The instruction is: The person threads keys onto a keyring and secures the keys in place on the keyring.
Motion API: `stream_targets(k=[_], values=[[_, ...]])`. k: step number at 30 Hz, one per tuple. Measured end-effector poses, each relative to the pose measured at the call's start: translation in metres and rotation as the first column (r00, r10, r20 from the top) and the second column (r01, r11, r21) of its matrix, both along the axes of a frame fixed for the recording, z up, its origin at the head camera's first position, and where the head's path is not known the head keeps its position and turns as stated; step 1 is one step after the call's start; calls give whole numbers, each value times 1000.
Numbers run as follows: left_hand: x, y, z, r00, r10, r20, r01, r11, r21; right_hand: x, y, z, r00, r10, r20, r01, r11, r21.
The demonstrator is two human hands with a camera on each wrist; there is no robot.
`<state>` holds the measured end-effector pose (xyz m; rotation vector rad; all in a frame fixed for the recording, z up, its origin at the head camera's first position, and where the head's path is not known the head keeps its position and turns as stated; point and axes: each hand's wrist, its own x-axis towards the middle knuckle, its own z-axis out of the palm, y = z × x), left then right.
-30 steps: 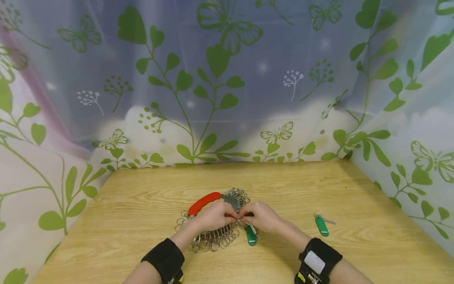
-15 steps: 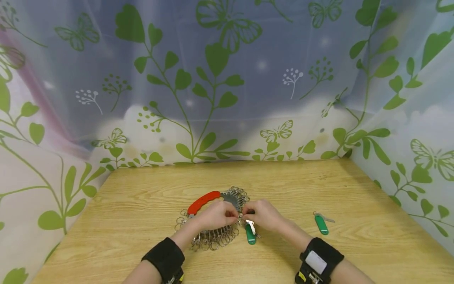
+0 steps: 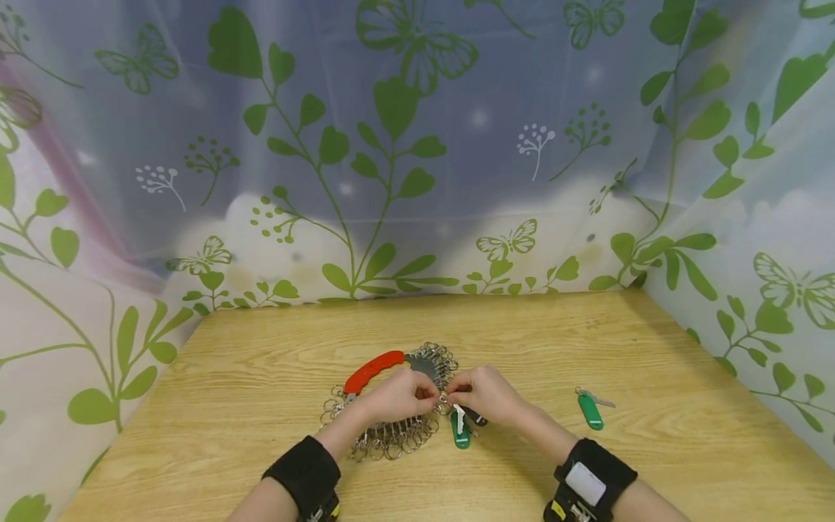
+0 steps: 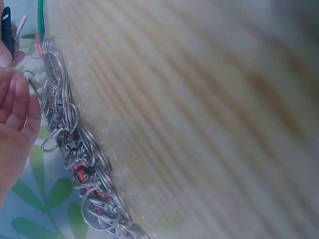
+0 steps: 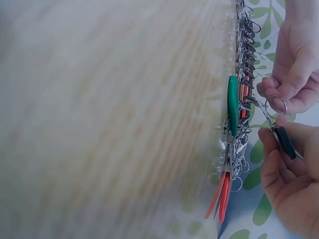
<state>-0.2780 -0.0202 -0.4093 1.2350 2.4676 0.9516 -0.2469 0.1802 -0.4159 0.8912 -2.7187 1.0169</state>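
Observation:
In the head view, a large key holder with a red handle (image 3: 373, 371) and many metal clips and split rings (image 3: 393, 439) lies on the table. My left hand (image 3: 403, 395) pinches one split ring (image 5: 277, 105) at the holder's right side, fingertips curled. Just right of it, my right hand (image 3: 485, 395) grips a black key tag (image 5: 284, 143) between thumb and fingers. A silver key (image 3: 459, 419) hangs beside that tag. Below the hands, a green key tag (image 3: 461, 437) lies at the holder's edge. The contact between ring and tag is partly hidden by fingers.
Another green key tag (image 3: 591, 412) with a key lies apart on the right of the wooden table (image 3: 274, 341). A leaf-patterned curtain (image 3: 417, 181) stands behind the table and along both sides.
The silver key has come into view below my right hand and now hangs down, with the black tag showing beside it. Both hands have stayed nearly in place.

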Motion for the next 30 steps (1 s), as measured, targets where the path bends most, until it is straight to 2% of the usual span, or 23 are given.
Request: stream_targets(k=[6,11,15,19,24,26,30], values=[[1,3,-1,999,41,-22,-42,998,-41,0,1,0,1000,2,4,-2,1000,-6],[3,4,0,993,2,-119,-10,998,-69,0,0,0,999,40,-6,-40,999,-3],[2,5,0,973,-50,-224,35,997,-70,1,-1,1,997,77,-4,-77,997,0],[1,6,-1,944,-84,-318,65,995,-71,3,-3,1,995,88,52,-87,996,-32],[0,6,-1,925,-105,-364,83,994,-74,6,-6,1,986,62,158,-45,993,-111],[0,6,-1,921,-109,-374,87,993,-75,6,-7,2,986,28,165,-6,991,-133],[1,7,-1,918,-112,-381,88,993,-79,7,-8,3,992,-45,117,60,989,-134]])
